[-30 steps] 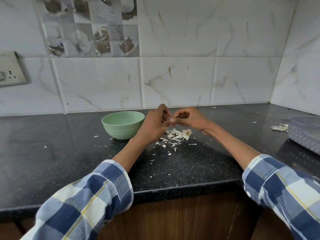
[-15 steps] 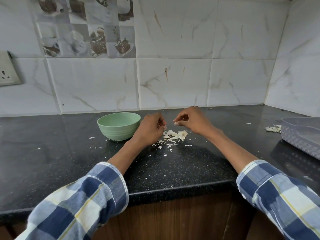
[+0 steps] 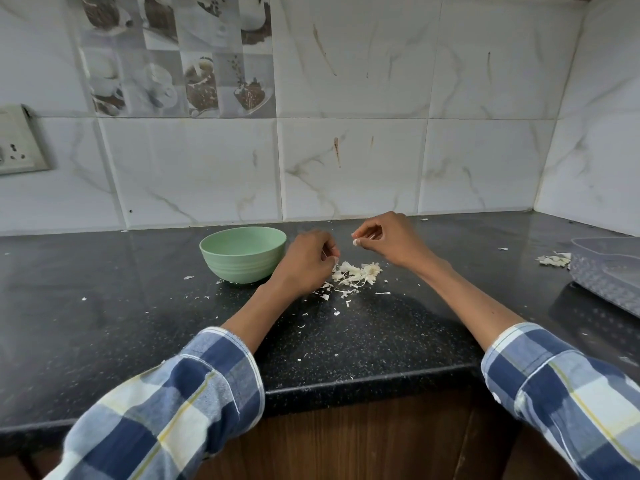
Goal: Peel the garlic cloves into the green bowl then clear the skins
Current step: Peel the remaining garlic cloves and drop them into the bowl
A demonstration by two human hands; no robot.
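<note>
Here, the green bowl (image 3: 243, 253) is seen on the black tabletop (image 3: 104, 323), just beside the left hand (image 3: 304, 263), whose fingers are curled; what they hold cannot be told. A small pale piece, perhaps a garlic clove (image 3: 355, 241), is pinched at the fingertips of the right hand (image 3: 389, 240). The pile of skins (image 3: 356, 273) is found on the tabletop between and below both hands, and a grey plastic tray (image 3: 609, 271) is placed far right.
</note>
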